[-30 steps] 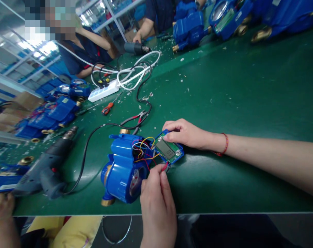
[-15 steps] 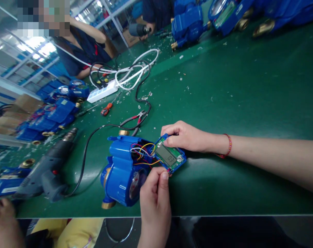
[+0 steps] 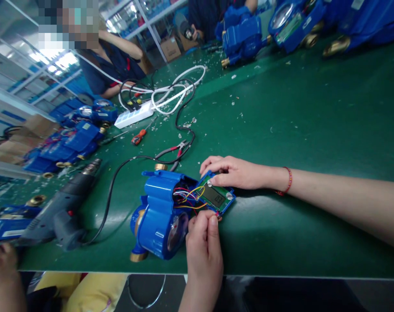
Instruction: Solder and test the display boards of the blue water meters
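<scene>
Left: grey plastic heat gun [image 3: 59,208] on green tabletop [image 3: 297,130]. Centre: blue-cased meter with brass ends [image 3: 156,216], thin coloured wires [image 3: 187,193] running right to a blue-framed green circuit board with grey display [image 3: 215,197]. Left hand [image 3: 204,249]: thumb and forefinger pinched on small red lead [image 3: 217,213] at board's near edge. Right hand [image 3: 237,173]: clamped on board's far corner, thumb on top.

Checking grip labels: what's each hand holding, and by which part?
Right hand: circuit board, by its far edge, thumb on the face. Left hand: seems to pinch a small red part at the board's near corner; exact spot unclear.
</scene>
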Motion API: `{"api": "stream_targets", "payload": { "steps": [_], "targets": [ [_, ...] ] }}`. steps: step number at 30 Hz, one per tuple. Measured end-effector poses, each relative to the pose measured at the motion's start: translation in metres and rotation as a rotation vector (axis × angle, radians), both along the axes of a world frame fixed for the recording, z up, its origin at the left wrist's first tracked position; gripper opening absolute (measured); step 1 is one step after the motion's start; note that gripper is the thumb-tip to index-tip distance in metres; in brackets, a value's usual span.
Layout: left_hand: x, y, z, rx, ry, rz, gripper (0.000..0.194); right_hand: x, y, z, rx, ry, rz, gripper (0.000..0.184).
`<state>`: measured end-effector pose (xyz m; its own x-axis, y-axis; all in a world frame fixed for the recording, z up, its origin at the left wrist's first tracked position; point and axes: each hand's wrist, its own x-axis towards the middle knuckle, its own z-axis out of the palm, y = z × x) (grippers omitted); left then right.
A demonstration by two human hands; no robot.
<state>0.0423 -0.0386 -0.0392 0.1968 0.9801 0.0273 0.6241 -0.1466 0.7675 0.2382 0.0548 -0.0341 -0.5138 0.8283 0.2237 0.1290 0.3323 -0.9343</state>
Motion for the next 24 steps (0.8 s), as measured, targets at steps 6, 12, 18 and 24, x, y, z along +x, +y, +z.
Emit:
{"api": "stream_targets", "payload": {
  "steps": [6, 12, 18, 24],
  "targets": [
    [0.004, 0.002, -0.004, 0.077, 0.146, -0.019, 0.022, 0.009, 0.005, -0.003, 0.071, 0.009, 0.053, 0.035],
    [0.010, 0.006, -0.006, 0.208, 0.212, -0.045, 0.023, 0.005, 0.004, 0.000, 0.095, 0.011, 0.045, 0.038],
    [0.013, 0.008, -0.014, 0.308, 0.141, -0.021, 0.027, 0.004, 0.003, 0.000, 0.039, -0.025, 0.009, 0.053],
    [0.017, 0.001, -0.035, 0.399, 0.123, 0.069, 0.034, 0.007, 0.000, 0.009, -0.012, -0.121, -0.163, 0.047]
  ]
}}
